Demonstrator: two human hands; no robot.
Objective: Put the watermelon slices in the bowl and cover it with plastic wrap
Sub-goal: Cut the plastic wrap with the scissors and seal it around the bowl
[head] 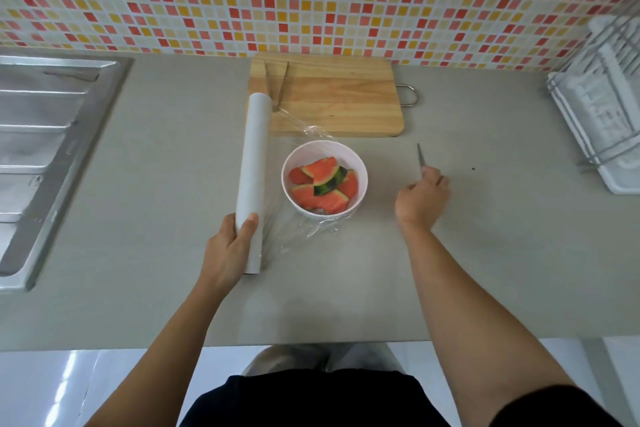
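Observation:
A white bowl (360, 170) stands on the grey counter and holds several watermelon slices (325, 185). Clear plastic wrap (311, 224) is stretched over the bowl from the white roll (254, 163) lying just left of it. My left hand (230, 244) grips the near end of the roll. To the right of the bowl, my right hand (422, 199) holds a thin metal blade (420, 156) that points away from me, just above the counter.
A wooden cutting board (339, 97) with metal tongs (275, 83) lies behind the bowl. A steel sink (45, 149) is at the left. A white dish rack (602, 104) stands at the right. The counter's front edge runs near my body.

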